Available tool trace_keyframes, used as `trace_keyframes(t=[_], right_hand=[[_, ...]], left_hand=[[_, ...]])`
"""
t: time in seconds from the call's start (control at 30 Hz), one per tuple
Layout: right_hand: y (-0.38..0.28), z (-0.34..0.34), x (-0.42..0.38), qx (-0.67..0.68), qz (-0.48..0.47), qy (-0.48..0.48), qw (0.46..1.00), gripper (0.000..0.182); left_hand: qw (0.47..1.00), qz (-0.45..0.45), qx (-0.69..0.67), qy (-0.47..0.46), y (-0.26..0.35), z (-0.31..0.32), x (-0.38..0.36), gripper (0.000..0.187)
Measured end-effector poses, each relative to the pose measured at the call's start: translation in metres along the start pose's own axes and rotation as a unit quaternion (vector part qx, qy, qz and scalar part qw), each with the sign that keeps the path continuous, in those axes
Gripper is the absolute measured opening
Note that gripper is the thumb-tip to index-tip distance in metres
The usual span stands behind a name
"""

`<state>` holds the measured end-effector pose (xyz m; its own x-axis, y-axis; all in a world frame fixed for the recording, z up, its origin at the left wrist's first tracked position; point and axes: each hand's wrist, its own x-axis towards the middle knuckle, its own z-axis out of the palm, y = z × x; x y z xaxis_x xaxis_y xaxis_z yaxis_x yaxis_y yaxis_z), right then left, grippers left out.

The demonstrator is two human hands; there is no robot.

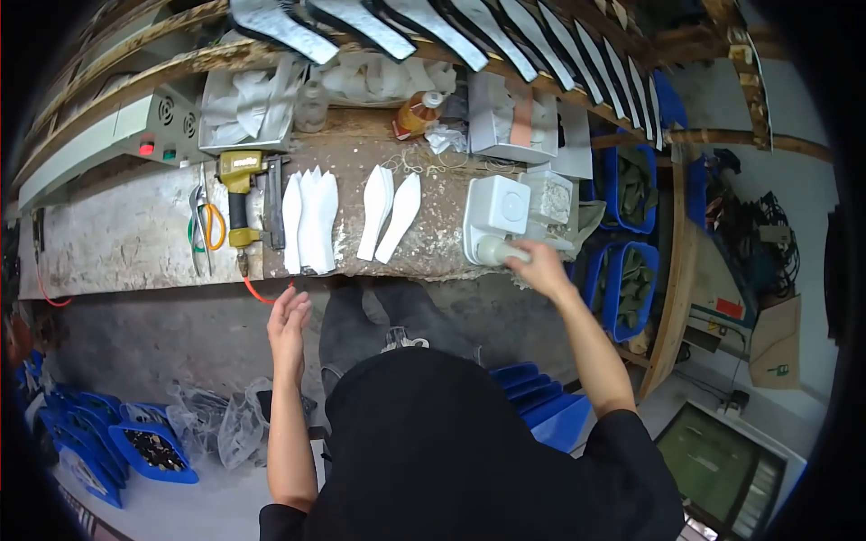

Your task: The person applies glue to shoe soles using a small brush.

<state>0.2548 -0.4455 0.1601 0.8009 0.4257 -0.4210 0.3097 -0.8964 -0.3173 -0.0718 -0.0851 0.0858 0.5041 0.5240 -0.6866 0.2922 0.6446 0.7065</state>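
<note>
My right hand [541,268] is closed around the end of a pale, rounded cylindrical piece [495,251], its exact kind unclear. That piece lies low over a white tray-like base, in front of a white box-shaped container [502,205] with a round mark. Just off the bench's front edge, my left hand [289,320] is held open with nothing in it. Nearest to it are a row of white sole-shaped pieces [309,221] and a yellow-green pneumatic stapler [239,198]. More white sole-shaped pieces [400,218] lie between my hands.
Scissors [214,225] lie left of the stapler. Behind stand a bottle of orange liquid [418,115] and white bins [244,108]. Dark curved pieces [433,32] line the rack overhead. Blue baskets [627,288] stand right, others [153,446] lower left.
</note>
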Motion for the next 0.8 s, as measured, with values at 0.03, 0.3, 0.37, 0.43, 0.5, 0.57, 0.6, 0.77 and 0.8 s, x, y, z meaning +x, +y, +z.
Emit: trace_keyframes(t=[0.03, 0.3, 0.37, 0.43, 0.5, 0.57, 0.6, 0.77, 0.8], right_hand=[[-0.002, 0.010, 0.002, -0.004, -0.006, -0.002, 1.000, 0.042], [0.002, 0.033, 0.004, -0.082, -0.039, 0.074, 0.993, 0.038], [0.007, 0.046, 0.016, -0.077, -0.065, 0.086, 0.991, 0.035], [-0.011, 0.043, 0.030, -0.094, -0.017, 0.043, 0.995, 0.036], [-0.007, 0.043, 0.039, -0.087, -0.020, 0.018, 0.996, 0.038], [-0.015, 0.033, 0.043, -0.123, -0.010, -0.022, 0.992, 0.037], [-0.019, 0.027, 0.041, -0.126, -0.030, -0.028, 0.991, 0.037], [-0.230, -0.012, -0.021, 0.220, -0.251, 0.009, 0.943, 0.038], [-0.268, -0.011, -0.042, 0.311, -0.299, -0.011, 0.902, 0.040]], left_hand=[[1.000, 0.001, -0.006, 0.005, 0.004, -0.004, -0.001, 0.047], [0.954, -0.003, -0.297, -0.038, 0.019, -0.014, -0.009, 0.046], [0.891, 0.004, -0.444, -0.100, 0.032, -0.012, -0.012, 0.051], [0.810, -0.010, -0.565, -0.158, 0.053, 0.004, -0.016, 0.056], [0.757, -0.007, -0.623, -0.197, 0.075, 0.025, -0.026, 0.061], [0.749, 0.014, -0.632, -0.200, 0.105, 0.044, -0.046, 0.059], [0.747, 0.031, -0.637, -0.190, 0.111, 0.050, -0.059, 0.059], [0.745, 0.130, -0.627, -0.188, 0.139, 0.047, -0.098, 0.064], [0.743, 0.146, -0.629, -0.176, 0.143, 0.049, -0.102, 0.065]])
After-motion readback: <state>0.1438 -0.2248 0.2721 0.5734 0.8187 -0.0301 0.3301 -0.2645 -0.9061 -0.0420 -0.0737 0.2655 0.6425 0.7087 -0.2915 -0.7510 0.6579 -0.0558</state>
